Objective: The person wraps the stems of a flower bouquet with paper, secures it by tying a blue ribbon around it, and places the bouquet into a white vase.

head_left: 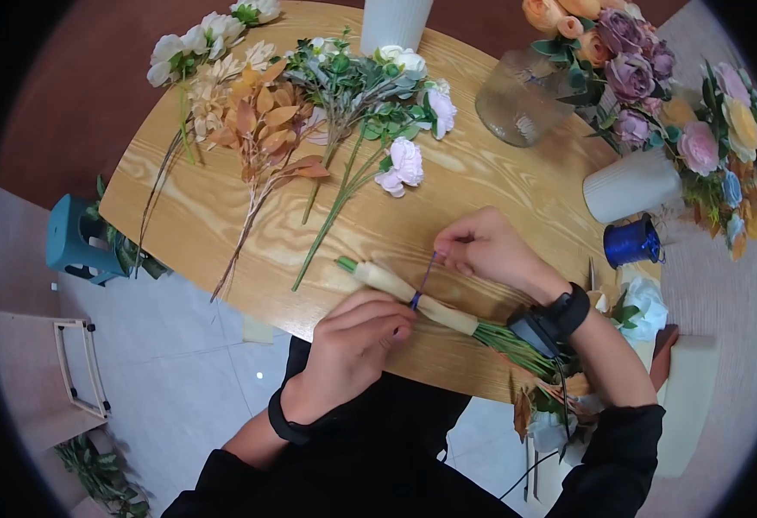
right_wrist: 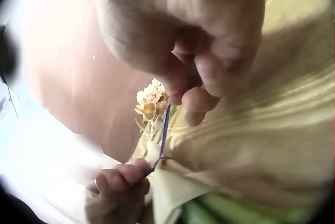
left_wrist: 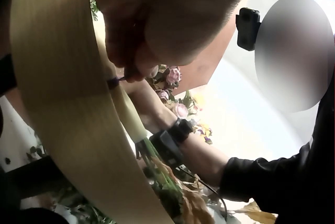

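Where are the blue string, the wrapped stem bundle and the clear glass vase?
blue string [head_left: 425, 276]: head view, middle of the taut strand.
wrapped stem bundle [head_left: 385, 280]: head view, its tan wrapping.
clear glass vase [head_left: 517, 99]: head view, its belly.

My left hand [head_left: 354, 341] lies near me, knuckles up, fingers curled inward with the fingertips pinched together at its far right edge; a dark band circles its wrist. My right hand [head_left: 486, 249] sits farther and to the right, thumb and forefinger pinched at its left tip. Both forearms, dark-sleeved, angle in from the near edge.
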A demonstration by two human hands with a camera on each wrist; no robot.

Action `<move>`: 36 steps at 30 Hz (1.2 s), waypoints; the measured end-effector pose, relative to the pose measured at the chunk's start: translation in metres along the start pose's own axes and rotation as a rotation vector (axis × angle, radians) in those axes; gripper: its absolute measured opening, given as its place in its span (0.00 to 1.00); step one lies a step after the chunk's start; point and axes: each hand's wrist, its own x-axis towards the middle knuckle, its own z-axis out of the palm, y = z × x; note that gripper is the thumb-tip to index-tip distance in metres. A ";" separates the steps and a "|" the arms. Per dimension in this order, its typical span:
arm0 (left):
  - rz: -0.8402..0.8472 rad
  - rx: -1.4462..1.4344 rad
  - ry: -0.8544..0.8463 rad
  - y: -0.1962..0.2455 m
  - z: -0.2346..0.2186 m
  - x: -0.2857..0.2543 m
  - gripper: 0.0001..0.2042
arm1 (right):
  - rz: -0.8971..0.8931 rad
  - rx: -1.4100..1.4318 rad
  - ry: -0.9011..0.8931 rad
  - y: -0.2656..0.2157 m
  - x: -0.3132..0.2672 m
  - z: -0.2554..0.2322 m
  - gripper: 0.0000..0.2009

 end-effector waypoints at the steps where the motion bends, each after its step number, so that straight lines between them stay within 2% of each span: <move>1: -0.003 0.003 0.009 -0.001 0.000 0.001 0.04 | 0.125 0.198 -0.059 -0.005 -0.001 -0.003 0.08; 2: -0.062 -0.163 0.031 -0.001 0.001 0.003 0.03 | 0.255 0.396 -0.112 -0.011 -0.004 -0.007 0.10; 3: -0.121 -0.333 0.051 -0.001 0.003 0.004 0.08 | 0.258 0.390 -0.111 -0.016 -0.005 -0.008 0.10; 4: -0.122 -0.338 0.053 -0.001 0.004 0.004 0.08 | 0.275 0.581 -0.195 -0.021 -0.008 -0.008 0.11; 5: -0.271 -0.603 0.053 0.000 0.004 0.005 0.11 | 0.289 0.773 -0.279 -0.024 -0.009 -0.007 0.12; 6: -0.420 -0.867 0.054 0.001 0.003 0.005 0.13 | 0.292 0.771 -0.280 -0.020 -0.008 -0.005 0.12; 7: -0.422 -0.870 0.057 0.002 0.004 0.009 0.13 | 0.301 0.896 -0.270 -0.013 -0.007 -0.004 0.11; 8: -0.504 -0.884 0.089 0.001 0.006 0.014 0.15 | 0.309 1.020 -0.256 -0.009 -0.007 -0.003 0.10; 9: -0.586 -0.898 0.119 0.001 0.007 0.017 0.18 | 0.314 1.020 -0.255 -0.008 -0.007 -0.002 0.10; 10: -0.587 -0.901 0.119 -0.001 0.009 0.016 0.18 | 0.386 1.107 -0.252 -0.010 -0.006 0.002 0.09; 12: -0.401 -0.737 0.120 -0.008 0.013 0.011 0.14 | 0.464 1.197 -0.246 -0.014 -0.003 0.008 0.09; 13: -0.409 -0.740 0.120 -0.006 0.014 0.008 0.14 | 0.500 1.095 -0.173 -0.016 0.000 0.012 0.08; 14: -0.422 -0.627 0.124 -0.002 0.015 0.005 0.15 | 0.532 0.991 -0.104 -0.017 0.003 0.016 0.08; 15: -0.432 -0.514 0.125 0.000 0.015 0.005 0.15 | 0.536 0.994 -0.104 -0.017 0.006 0.018 0.08; 17: -0.407 -0.486 0.112 0.000 0.015 0.004 0.15 | 0.634 0.921 0.016 -0.016 0.013 0.022 0.09; 18: -0.381 -0.454 0.106 -0.001 0.015 0.003 0.14 | 0.641 0.920 0.011 -0.016 0.016 0.023 0.09; 20: -0.390 -0.387 0.087 -0.001 0.010 -0.004 0.14 | 0.678 0.896 0.111 -0.015 0.020 0.023 0.11; 22: -0.385 -0.323 0.039 0.000 0.007 -0.008 0.13 | 0.643 0.860 0.104 -0.015 0.016 0.027 0.11; 24: -0.479 -0.413 0.020 0.003 0.004 -0.010 0.13 | 0.574 0.809 0.066 -0.014 0.015 0.030 0.11; 27: -0.386 -0.499 0.087 -0.004 0.006 -0.001 0.07 | 0.530 0.906 0.074 -0.010 0.014 0.026 0.11; 29: -0.373 -0.473 0.050 -0.002 0.003 0.004 0.05 | 0.526 0.925 0.056 -0.009 0.013 0.025 0.11; 31: -0.328 -0.286 0.165 0.002 0.005 0.007 0.11 | 0.518 0.941 0.029 -0.011 0.014 0.025 0.12; 32: -0.323 -0.283 0.162 0.004 0.004 0.007 0.11 | 0.522 0.941 0.014 -0.012 0.015 0.025 0.11; 34: -0.419 -0.289 0.085 0.009 0.003 0.003 0.15 | 0.525 0.947 0.003 -0.011 0.014 0.024 0.11; 35: -0.419 -0.285 0.081 0.008 0.001 0.002 0.15 | 0.523 0.930 -0.012 -0.010 0.015 0.024 0.11; 36: -0.377 -0.223 0.008 0.006 0.000 0.001 0.16 | 0.521 0.911 -0.027 -0.009 0.015 0.024 0.11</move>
